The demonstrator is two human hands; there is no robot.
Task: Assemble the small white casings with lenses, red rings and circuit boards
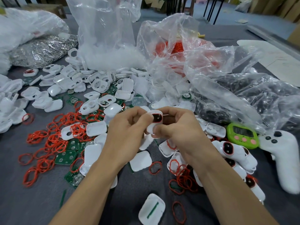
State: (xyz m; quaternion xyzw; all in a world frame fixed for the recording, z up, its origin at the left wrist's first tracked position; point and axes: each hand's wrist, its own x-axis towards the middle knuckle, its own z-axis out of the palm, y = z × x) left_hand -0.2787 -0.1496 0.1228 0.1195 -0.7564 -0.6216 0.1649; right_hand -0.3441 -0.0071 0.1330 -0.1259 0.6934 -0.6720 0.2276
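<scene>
Both hands meet above the middle of the grey table (pixel 32 200), clamped on one small white casing (pixel 155 118) held upright between them. The left hand (pixel 128 135) pinches its left edge with curled fingers; the right hand (pixel 177 129) grips it from the right, thumb at the lower end and fingers curled over the top. The casing's face shows a red ring around what looks like a dark lens, though it is too small to be sure.

Loose red rings (pixel 48 143) lie scattered to the left, mixed with green circuit boards (pixel 66 157) and empty white shells (pixel 95 129). Further shells are heaped behind the hands, at the foot of a tall clear bag (pixel 105 38). A second clear bag (pixel 172 46) holds red rings, and a third (pixel 259 95), on the right, holds dark parts. Ringed casings (pixel 227 147) are piled just right of the right forearm, beside a green timer (pixel 242 135) and a white controller (pixel 285 159). Near the bottom edge, one open shell (pixel 151 208) lies beside a single red ring (pixel 178 212).
</scene>
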